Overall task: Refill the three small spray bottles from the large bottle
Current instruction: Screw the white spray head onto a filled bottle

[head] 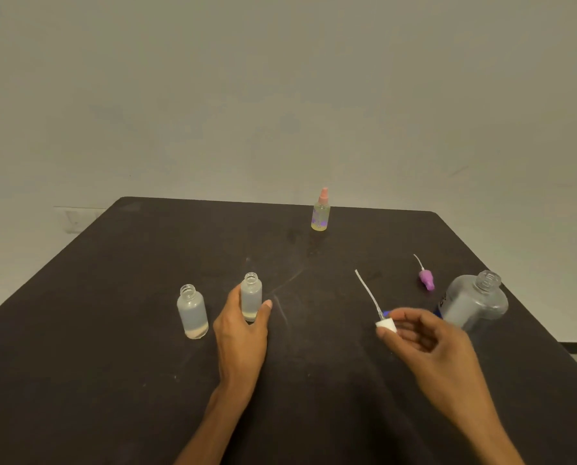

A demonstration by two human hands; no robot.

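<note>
Two uncapped frosted small bottles stand on the dark table (112,330): the left hand (243,333) grasps one (251,295), the other (192,312) beside it. The right hand (424,340) pinches a white spray cap (386,324) near the uncapped large clear bottle (475,302).

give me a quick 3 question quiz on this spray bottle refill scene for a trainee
1. True or false: the pink-capped spray bottle at the far edge of the table has its top on.
2. Which item does the right hand hold?
A. the purple spray top
B. the white spray top with its tube
C. the large bottle
3. Fill in: the left hand grips a small bottle whose neck is ____.

Key:
1. True
2. B
3. Open: no top is on it, as with the other small bottle to its left.
</note>
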